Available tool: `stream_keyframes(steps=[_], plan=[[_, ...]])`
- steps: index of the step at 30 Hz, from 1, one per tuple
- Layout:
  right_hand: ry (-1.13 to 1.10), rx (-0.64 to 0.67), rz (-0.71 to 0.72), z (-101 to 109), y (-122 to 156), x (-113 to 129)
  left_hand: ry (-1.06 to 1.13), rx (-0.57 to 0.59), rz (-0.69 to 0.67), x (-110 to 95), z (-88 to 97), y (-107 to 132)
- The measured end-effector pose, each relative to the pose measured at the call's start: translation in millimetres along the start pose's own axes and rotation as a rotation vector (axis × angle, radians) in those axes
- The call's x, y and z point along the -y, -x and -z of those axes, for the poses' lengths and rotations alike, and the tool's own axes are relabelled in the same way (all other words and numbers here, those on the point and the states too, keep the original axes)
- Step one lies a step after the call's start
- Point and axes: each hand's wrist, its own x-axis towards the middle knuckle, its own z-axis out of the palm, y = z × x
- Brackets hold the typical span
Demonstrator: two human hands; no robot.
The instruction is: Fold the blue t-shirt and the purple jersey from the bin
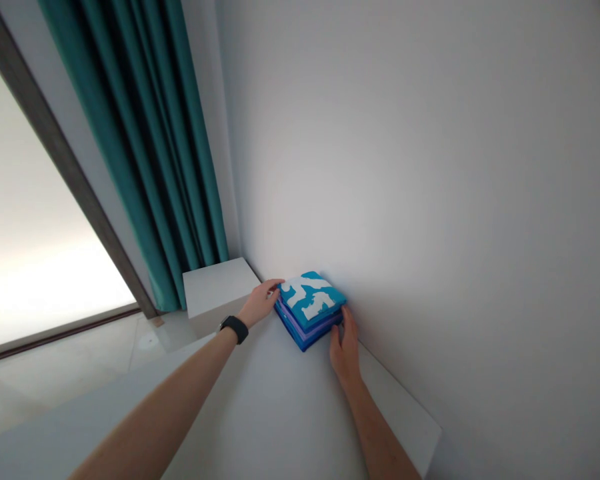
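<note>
A small stack of folded cloths (pixel 310 303) lies on a white surface (pixel 275 393), close against the wall. Its top piece is bright blue with a white pattern, and purple and dark blue layers show along the near edges. My left hand (pixel 263 300), with a dark watch on the wrist, grips the stack's left corner, fingers curled at the edge. At the right corner, my right hand (pixel 346 347) has its thumb in front and its fingers along the far side. Some fingertips of both hands are hidden by the stack.
A white box-shaped cabinet (pixel 220 287) stands beyond the left hand, in the corner. Behind it hangs a teal curtain (pixel 145 133) next to a bright window (pixel 40 233). The plain wall (pixel 420 167) rises right behind the stack. Pale floor (pixel 105 353) shows at left.
</note>
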Motion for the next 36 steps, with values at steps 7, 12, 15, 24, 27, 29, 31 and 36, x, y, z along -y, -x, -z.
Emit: stream_keyframes(steps=[7,12,15,24,27,29,31,36], plan=[[0.003,0.009,-0.026,1.3,1.4,2.0,-0.003,-0.038,0.065,-2.7,-2.5,-3.6],[-0.002,0.012,-0.033,1.1,1.1,2.0,-0.065,-0.118,0.053,-6.0,1.8,1.6],[-0.006,0.008,-0.022,0.2,0.9,0.7,-0.174,-0.136,-0.126,-17.7,8.1,11.4],[-0.013,-0.016,0.016,-3.2,1.9,-7.6,-0.360,0.229,-0.608,-71.2,1.7,27.8],[-0.010,-0.020,0.020,-3.9,2.2,-8.2,-0.369,0.225,-0.614,-70.2,-2.1,29.2],[-0.006,-0.025,0.029,-4.1,2.1,-7.5,-0.362,0.214,-0.603,-67.8,-2.5,31.2],[-0.004,-0.030,0.035,-4.1,1.9,-6.5,-0.348,0.213,-0.602,-66.8,-1.8,33.6],[0.001,-0.034,0.038,-3.9,1.7,-4.8,-0.332,0.222,-0.607,-73.0,-0.4,36.9]])
